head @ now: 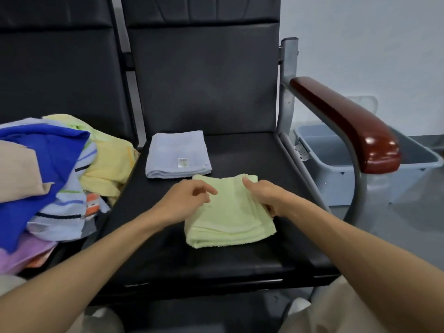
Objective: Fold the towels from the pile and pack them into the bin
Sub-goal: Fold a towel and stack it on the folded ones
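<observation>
The right hand [266,195] grasped the right edge of the pale green towel [230,222]: its forefinger lay stretched along the top layer and its other fingers were curled in under the edge. The left hand [187,200] sat at the towel's left side with its fingers loosely bent and their tips touching the top of the cloth; whether they pinched a fold or only rested there could not be told. Both forearms were bare.

The green towel lay folded into a thick, roughly square packet near the middle of a black chair seat [216,265], its stacked layers showing along the near edge. Just behind it, almost touching its far corner, a grey-blue towel [173,150] lay folded flat on the same seat, a small label on its top face.

On the neighbouring seat to the left sat the pile [48,169] of unfolded towels: blue, beige, yellow, striped and lilac ones heaped together. To the right, beyond the seat's dark red armrest [348,121], the grey bin [336,186] stood on the floor [408,219], well apart from both folded towels.
</observation>
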Demonstrator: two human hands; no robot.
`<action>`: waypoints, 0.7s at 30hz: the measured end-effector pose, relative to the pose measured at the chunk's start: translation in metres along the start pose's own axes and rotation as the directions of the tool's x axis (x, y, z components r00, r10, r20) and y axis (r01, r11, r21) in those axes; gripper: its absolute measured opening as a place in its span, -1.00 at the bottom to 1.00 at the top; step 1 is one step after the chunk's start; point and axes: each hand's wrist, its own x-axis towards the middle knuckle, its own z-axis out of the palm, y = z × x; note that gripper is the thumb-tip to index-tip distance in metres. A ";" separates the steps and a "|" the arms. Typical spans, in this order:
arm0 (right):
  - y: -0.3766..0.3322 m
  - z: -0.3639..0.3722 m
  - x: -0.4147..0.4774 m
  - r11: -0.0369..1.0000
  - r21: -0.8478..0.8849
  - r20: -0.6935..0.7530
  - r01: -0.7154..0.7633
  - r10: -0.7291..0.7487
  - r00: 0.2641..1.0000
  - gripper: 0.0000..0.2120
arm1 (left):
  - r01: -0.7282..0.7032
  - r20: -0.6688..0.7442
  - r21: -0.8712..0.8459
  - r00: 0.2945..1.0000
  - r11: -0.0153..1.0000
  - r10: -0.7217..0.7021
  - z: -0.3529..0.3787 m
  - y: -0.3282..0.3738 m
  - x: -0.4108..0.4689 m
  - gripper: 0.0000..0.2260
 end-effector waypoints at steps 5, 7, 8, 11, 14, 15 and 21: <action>0.005 0.029 0.003 0.874 -0.484 -0.139 0.052 -0.136 0.981 -0.18 | -0.038 0.065 0.157 0.998 0.987 0.028 0.002 -0.036 -0.021 -0.75; 0.006 0.038 0.002 0.775 -0.629 -0.171 0.060 -0.213 0.962 -0.28 | -0.050 0.098 0.191 0.995 0.980 0.031 0.006 -0.039 -0.020 -0.71; 0.006 0.038 -0.001 0.729 -0.680 -0.180 0.075 -0.266 0.947 -0.35 | -0.042 0.106 0.200 0.994 0.979 0.021 0.007 -0.037 -0.019 -0.71; 0.002 0.036 -0.005 0.711 -0.667 -0.128 0.221 -0.402 0.907 -0.56 | 0.042 0.073 0.109 0.996 0.993 -0.050 0.002 -0.034 -0.018 -0.71; -0.009 0.027 -0.012 0.776 -0.509 -0.109 0.374 -0.489 0.866 -0.65 | 0.105 -0.030 -0.064 0.994 0.992 -0.108 -0.003 -0.035 -0.020 -0.74; -0.013 0.026 -0.015 0.779 -0.461 -0.106 0.425 -0.524 0.845 -0.67 | 0.118 -0.086 -0.143 0.988 0.983 -0.131 -0.005 -0.035 -0.020 -0.75; -0.040 0.030 -0.041 0.774 0.250 -0.148 0.582 -0.563 0.813 -0.73 | 0.183 -0.165 -0.714 0.894 0.676 -0.417 -0.003 -0.031 -0.022 -0.87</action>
